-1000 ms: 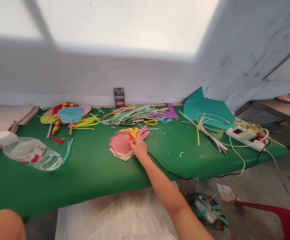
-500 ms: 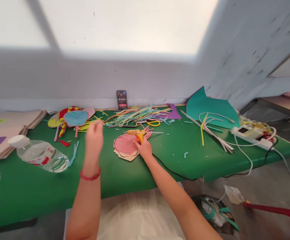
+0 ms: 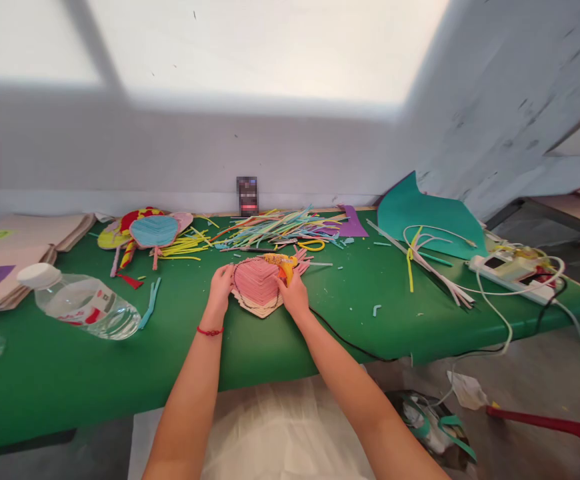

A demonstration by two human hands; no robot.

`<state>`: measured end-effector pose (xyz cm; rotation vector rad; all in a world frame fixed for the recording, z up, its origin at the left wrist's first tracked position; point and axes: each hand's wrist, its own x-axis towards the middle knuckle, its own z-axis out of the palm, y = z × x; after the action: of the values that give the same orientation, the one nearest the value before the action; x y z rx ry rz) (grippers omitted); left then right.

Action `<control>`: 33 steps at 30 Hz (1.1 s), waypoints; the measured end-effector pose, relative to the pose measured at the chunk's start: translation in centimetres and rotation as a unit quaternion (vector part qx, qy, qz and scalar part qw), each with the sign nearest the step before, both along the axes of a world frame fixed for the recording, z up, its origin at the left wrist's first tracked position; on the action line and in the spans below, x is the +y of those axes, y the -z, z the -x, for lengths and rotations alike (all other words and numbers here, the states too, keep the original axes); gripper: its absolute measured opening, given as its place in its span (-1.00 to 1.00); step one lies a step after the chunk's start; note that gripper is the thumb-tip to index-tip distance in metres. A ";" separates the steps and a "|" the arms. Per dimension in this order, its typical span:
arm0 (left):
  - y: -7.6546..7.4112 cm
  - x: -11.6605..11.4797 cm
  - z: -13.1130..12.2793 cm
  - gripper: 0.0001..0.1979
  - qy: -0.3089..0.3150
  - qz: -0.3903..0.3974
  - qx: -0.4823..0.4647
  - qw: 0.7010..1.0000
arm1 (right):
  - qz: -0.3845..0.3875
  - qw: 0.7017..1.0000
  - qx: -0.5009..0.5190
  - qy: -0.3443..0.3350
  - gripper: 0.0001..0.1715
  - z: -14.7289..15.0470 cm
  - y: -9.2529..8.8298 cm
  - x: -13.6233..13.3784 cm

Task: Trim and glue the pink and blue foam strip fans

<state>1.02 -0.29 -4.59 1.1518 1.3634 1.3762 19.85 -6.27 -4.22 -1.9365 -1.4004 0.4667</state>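
As left hand clasps pink stack edge, fingers curled | right hand: fingers together, gripping opposite edge

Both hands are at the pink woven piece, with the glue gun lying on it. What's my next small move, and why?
Probably lift the glue gun off with the right hand while the left hand steadies the pink woven piece. The gun lies on the piece's upper right edge, beside the right hand, and the left hand is at the opposite edge.
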 end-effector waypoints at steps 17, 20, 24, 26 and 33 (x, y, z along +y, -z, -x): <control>-1.1 -0.6 -0.9 -0.77 0.062 0.050 -0.311 0.947 | -0.112 0.981 0.057 0.146 -0.38 -2.9 -0.3 0.5; -1.3 -0.5 -0.6 -0.80 0.047 0.042 -0.338 0.939 | -0.090 0.984 0.019 0.152 -0.43 -5.5 0.2 1.0; -1.6 -0.4 -0.3 -0.83 0.017 0.031 -0.377 0.926 | -0.059 0.985 -0.049 0.156 -0.49 -10.7 0.0 1.3; -1.7 -0.3 -0.2 -0.85 0.003 0.028 -0.395 0.918 | -0.036 0.985 -0.076 0.149 -0.54 -13.5 -0.4 1.2; -2.0 -0.3 -0.2 -0.83 -0.015 0.027 -0.435 0.900 | 0.059 0.981 -0.180 0.042 -0.69 -20.7 -1.7 1.3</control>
<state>1.23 -0.62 -2.63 0.3572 0.7489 1.5771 40.51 -5.01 -2.56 -2.2502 -1.5325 0.1670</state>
